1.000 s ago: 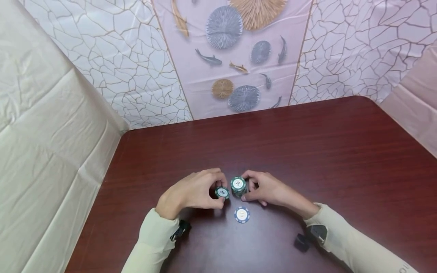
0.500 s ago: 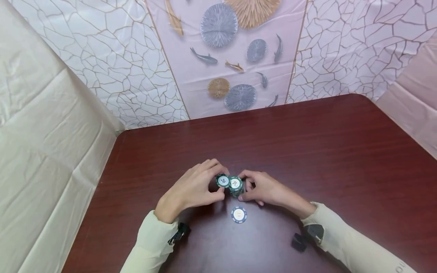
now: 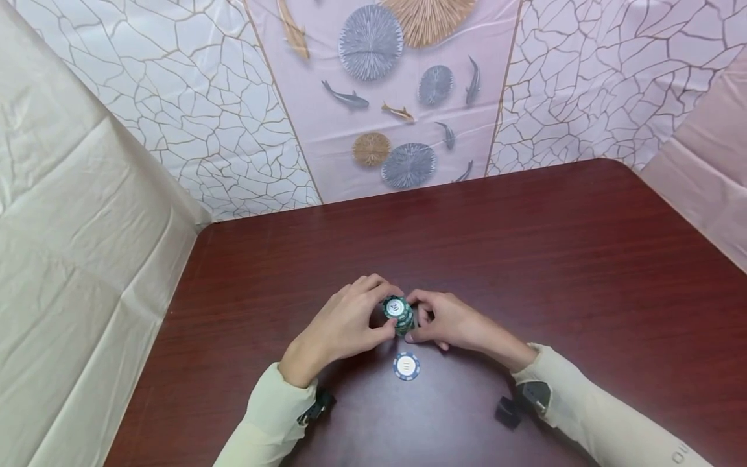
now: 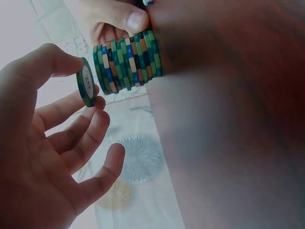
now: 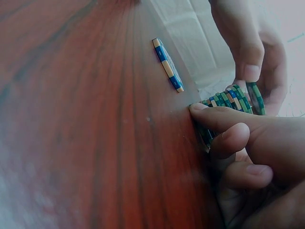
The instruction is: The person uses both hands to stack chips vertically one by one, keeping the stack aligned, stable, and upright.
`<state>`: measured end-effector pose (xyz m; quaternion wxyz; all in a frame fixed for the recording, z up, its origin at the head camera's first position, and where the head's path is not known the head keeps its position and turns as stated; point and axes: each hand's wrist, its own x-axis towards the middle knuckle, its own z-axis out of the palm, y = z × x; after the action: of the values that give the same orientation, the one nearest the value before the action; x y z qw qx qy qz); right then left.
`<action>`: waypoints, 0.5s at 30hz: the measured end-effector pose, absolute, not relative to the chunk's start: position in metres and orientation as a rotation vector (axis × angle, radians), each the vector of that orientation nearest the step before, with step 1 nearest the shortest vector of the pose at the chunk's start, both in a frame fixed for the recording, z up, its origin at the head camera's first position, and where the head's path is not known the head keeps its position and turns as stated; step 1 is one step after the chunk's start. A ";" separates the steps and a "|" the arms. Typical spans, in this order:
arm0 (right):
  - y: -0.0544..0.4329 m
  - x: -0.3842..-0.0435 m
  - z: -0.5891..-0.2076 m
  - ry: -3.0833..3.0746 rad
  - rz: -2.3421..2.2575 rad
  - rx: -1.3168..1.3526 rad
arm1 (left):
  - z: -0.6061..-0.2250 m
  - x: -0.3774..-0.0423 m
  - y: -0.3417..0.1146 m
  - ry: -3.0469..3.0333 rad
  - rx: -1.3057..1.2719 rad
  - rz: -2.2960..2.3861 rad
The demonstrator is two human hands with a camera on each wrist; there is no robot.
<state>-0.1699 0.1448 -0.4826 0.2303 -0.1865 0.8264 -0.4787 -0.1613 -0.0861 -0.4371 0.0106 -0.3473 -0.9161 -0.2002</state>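
Between thumb and fingertips, my left hand [image 3: 344, 322] pinches a green poker chip [image 3: 395, 307] marked 20. In the left wrist view that chip [image 4: 86, 82] stands just off the top of a tall stack of poker chips [image 4: 127, 62], with a small gap showing. The stack's edges mix green, blue, black, cream and orange. My right hand [image 3: 455, 322] grips the stack low down, its thumb [image 5: 205, 109] against the side near the table. A blue and white poker chip [image 3: 406, 366] lies flat on the table, a little nearer to me than the stack.
The dark red wooden table [image 3: 496, 253] spreads out around both hands. Patterned cloth [image 3: 408, 110] hangs behind its far edge, and a pale cloth [image 3: 87, 272] hangs along the left. Black wrist devices [image 3: 508, 412] sit at both cuffs, close over the tabletop.
My left hand has raised the green chip and carried it rightward, from beside the stack to over its top. The right hand keeps its grip on the stack. The view has shifted slightly.
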 end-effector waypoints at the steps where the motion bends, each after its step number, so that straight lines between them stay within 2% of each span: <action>1: 0.145 -0.170 -0.483 2.276 -1.315 -0.513 | -0.438 -0.161 -0.086 -2.862 -1.083 -0.613; 15: 0.145 -0.171 -0.483 2.276 -1.302 -0.510 | -0.443 -0.162 -0.083 -2.929 -1.083 -0.590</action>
<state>-0.1705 0.1453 -0.4832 0.2330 -0.1856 0.8287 -0.4738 -0.1616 -0.0830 -0.4425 -0.0181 -0.3408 -0.9214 -0.1856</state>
